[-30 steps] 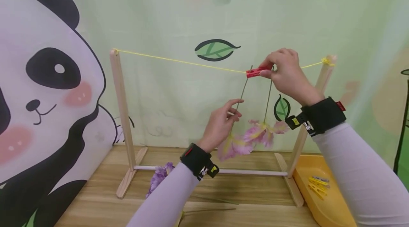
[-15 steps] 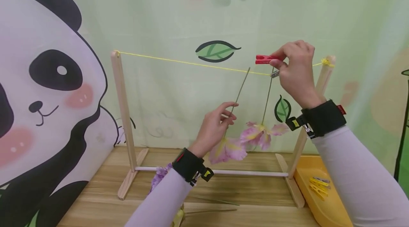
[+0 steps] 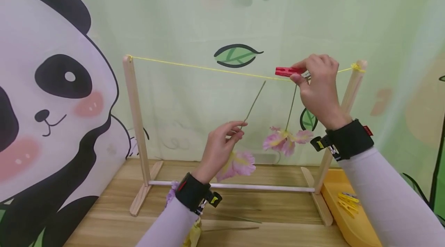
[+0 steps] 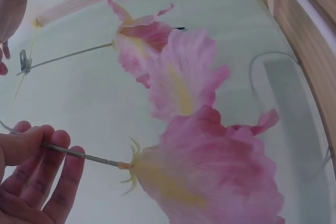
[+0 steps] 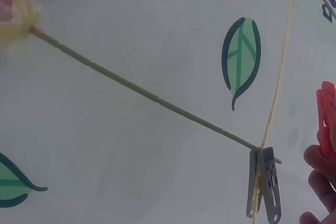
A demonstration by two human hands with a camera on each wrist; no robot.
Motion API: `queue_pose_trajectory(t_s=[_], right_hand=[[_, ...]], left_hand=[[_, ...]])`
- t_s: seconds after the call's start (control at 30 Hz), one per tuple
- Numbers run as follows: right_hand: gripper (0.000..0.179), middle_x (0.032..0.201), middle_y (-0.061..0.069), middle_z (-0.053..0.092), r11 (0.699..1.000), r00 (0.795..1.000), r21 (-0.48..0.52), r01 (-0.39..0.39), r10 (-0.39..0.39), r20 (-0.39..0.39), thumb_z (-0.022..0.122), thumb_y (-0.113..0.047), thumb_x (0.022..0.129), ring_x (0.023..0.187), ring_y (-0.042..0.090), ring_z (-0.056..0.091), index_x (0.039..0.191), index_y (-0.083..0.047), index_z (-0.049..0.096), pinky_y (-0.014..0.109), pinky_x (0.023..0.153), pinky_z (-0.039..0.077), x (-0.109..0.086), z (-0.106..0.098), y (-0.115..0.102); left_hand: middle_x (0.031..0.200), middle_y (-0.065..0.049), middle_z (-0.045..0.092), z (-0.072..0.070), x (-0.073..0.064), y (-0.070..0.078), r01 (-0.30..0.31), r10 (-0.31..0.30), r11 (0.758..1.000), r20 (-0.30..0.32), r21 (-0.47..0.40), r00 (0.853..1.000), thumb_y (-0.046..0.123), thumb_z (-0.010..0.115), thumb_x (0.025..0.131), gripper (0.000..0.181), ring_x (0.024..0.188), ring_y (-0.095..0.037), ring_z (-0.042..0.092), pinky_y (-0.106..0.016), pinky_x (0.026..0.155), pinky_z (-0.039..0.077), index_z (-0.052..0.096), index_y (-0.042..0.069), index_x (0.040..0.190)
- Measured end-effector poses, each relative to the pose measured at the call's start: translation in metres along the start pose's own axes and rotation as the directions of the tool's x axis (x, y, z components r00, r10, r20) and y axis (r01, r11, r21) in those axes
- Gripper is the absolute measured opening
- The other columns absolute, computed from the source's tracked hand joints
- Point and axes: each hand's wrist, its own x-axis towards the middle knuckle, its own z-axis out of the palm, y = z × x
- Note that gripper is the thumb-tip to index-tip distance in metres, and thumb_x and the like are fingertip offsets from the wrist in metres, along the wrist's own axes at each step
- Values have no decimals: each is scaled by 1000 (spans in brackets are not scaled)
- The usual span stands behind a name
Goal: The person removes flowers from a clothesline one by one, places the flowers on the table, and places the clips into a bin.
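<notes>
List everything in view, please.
Frame: one, pale wood, white crossbar, on tabletop
String: one, yellow, frame's top
Pink flowers: two, one clipped up, one held
Red clothespin: one, held
Grey clothespin: one, on string
Purple flower: one, tabletop, mostly hidden
Yellow flower: one, tabletop, partly hidden
Stems: two, green and brown, tabletop
Tray: one, yellow, right of frame
Tray clothespins: several, mostly yellow
Backdrop: one, pale green, panda and leaf prints
Sleeves: two, pale lilac, forearms
Wristbands: two, black, wrists
Left hand: one, pinching a pink flower
Right hand: one, holding red clothespin
</notes>
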Motion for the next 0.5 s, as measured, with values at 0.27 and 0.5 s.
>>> queue_pose_trajectory(t_s=[0.27, 0.5], right_hand=[[28, 89, 18, 57, 999, 1000, 40, -2, 3, -31, 72, -15, 84, 99, 36, 41, 106, 1, 66, 55, 97, 21, -12, 2, 1], [31, 95, 17, 60, 998, 998, 68, -9, 13, -63, 73, -15, 83, 101, 34, 41, 110, -2, 65, 53, 94, 21, -24, 0, 3]], left_hand=[[98, -4, 69, -2, -8, -4, -52, 54, 997, -40, 48, 998, 8, 65, 91, 26, 86, -8, 64, -25, 72, 56, 67, 15, 116], [94, -2, 70, -1, -12, -7, -101, 104, 993, -51, 54, 993, 6, 68, 87, 29, 83, -8, 65, -30, 73, 56, 68, 16, 114]])
